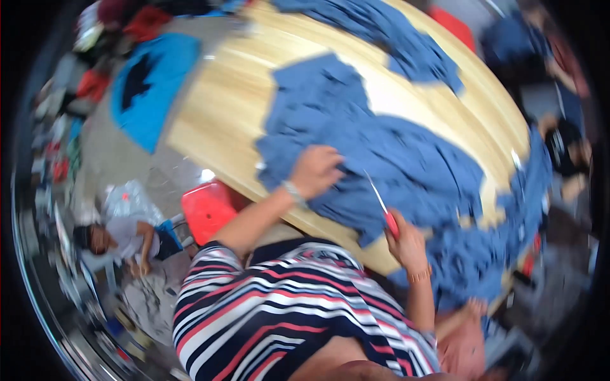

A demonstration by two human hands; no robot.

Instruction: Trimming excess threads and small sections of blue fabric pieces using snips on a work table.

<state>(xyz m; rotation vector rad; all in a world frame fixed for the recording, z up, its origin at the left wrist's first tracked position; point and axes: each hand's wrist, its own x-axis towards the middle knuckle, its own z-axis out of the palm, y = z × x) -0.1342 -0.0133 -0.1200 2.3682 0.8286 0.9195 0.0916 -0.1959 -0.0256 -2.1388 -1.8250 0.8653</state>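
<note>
A crumpled blue garment (381, 152) lies spread on the pale wooden table (235, 82) in front of me. Over its near left part, my left hand (316, 171) has its fingers curled together and appears to pinch a bit of the cloth; blur hides the exact grip. My right hand (406, 244) is closed around the red handle of a slim tool with a thin, bright, pointed blade (377, 192). The blade points up and left across the garment's near side, towards my left hand. Whether it touches the cloth I cannot tell.
More blue cloth lies at the table's far edge (394, 32) and in a heap at the right (470, 260). A red stool (206, 211) stands by the left edge. A person (130, 238) sits lower left; others are at the right. Bright blue fabric (162, 76) lies beyond the table's left.
</note>
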